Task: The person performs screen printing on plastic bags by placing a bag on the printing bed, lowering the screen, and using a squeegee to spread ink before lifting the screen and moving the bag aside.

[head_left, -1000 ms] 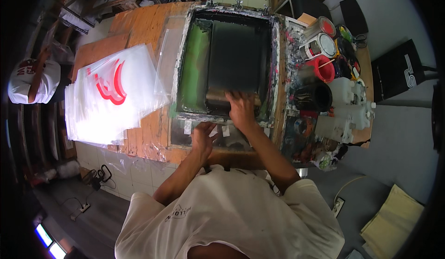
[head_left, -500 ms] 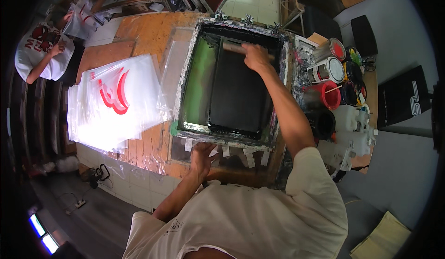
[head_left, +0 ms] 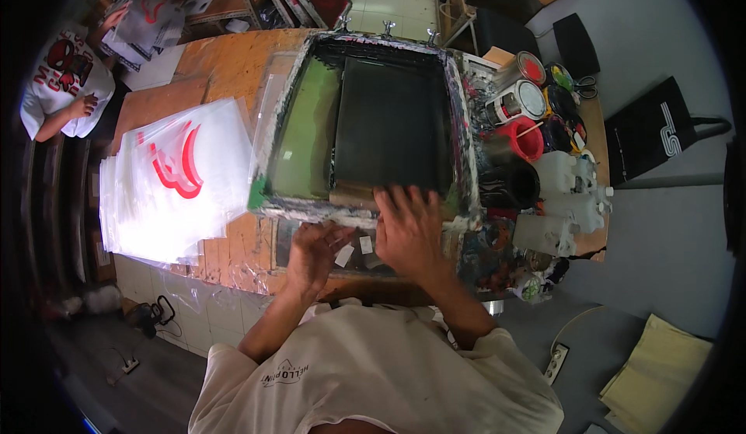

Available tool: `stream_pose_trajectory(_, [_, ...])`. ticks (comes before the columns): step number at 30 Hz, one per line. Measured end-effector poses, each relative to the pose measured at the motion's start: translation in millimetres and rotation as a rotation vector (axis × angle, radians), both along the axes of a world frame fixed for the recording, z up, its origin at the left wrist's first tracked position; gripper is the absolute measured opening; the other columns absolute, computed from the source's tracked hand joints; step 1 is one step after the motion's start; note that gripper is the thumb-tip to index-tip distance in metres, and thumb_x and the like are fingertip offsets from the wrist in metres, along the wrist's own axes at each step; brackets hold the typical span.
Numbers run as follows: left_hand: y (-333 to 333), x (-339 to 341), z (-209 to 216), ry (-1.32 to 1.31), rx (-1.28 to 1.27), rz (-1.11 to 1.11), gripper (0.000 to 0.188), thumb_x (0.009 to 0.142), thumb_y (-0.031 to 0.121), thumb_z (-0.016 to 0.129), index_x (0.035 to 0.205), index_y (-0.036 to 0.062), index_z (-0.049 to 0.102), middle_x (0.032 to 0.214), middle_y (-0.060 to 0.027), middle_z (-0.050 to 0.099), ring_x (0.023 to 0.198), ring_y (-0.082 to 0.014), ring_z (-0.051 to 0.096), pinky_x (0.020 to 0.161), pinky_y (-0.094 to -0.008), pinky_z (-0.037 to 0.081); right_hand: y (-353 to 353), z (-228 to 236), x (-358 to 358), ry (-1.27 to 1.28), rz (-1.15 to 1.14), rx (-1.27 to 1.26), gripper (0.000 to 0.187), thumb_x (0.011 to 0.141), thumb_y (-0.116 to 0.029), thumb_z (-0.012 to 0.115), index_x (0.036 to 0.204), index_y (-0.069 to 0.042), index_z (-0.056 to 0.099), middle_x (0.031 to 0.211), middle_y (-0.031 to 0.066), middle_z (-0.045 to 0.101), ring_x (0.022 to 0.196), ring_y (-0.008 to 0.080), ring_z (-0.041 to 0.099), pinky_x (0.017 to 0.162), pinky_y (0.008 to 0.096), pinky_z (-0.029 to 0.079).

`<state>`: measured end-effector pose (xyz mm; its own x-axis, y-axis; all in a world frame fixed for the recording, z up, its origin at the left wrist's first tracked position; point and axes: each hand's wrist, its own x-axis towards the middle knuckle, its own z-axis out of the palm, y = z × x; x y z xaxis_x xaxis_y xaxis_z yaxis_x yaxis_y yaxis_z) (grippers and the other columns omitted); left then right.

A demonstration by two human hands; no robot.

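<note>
The grip of the right hand was clamped on a brown wooden squeegee, just drawn from the far to the near end of a paint-crusted white rectangular frame, a stroke apparently completed, while the left hand, its grip unclear, was kept at the near rim.

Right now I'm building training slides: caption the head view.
Left hand at the near edge of the screen frame, right hand on the squeegee, printed sheets alongside.
</note>
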<state>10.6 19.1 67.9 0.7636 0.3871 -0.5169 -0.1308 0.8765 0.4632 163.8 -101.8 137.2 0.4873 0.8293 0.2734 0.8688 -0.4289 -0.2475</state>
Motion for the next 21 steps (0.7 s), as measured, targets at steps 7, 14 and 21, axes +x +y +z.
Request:
stream_pose_trajectory(7, [56, 65, 84, -0.382, 0.334, 0.028, 0.015, 0.089, 0.015, 0.056, 0.086, 0.0014, 0.062, 0.088, -0.0128, 0.069, 0.099, -0.0379, 0.067, 0.102, -0.0462, 0.044, 47, 89, 85, -0.213, 0.101, 0.202, 0.025, 0.076, -0.03, 0.061, 0.081, -0.005, 0.055, 0.071, 0.0133, 0.057, 0.065, 0.0306, 0.061, 0.065, 0.0453, 0.047])
stream_pose_trajectory(14, [199, 81, -118, 1.471, 1.454, 0.068, 0.047, 0.091, 0.048, 0.06, 0.107, 0.0045, 0.064, 0.119, -0.017, 0.056, 0.112, -0.0348, 0.05, 0.087, -0.0581, 0.037, 96, 190, 144, 0.077, 0.036, -0.166, 0.043, 0.096, -0.042, 0.052, 0.076, -0.004, 0.063, 0.065, 0.0055, 0.053, 0.055, 0.0138, 0.045, 0.051, 0.0322, 0.036])
stream_pose_trajectory(21, [201, 98, -101, 0.898, 1.467, 0.056, 0.024, 0.092, 0.026, 0.061, 0.09, 0.0028, 0.064, 0.08, -0.0171, 0.065, 0.072, -0.0306, 0.066, 0.065, -0.0408, 0.05, 118, 216, 189, 0.228, 0.009, -0.035, 0.049, 0.099, -0.04, 0.049, 0.064, -0.009, 0.062, 0.044, -0.0035, 0.04, 0.039, 0.008, 0.035, 0.037, 0.0258, 0.027])
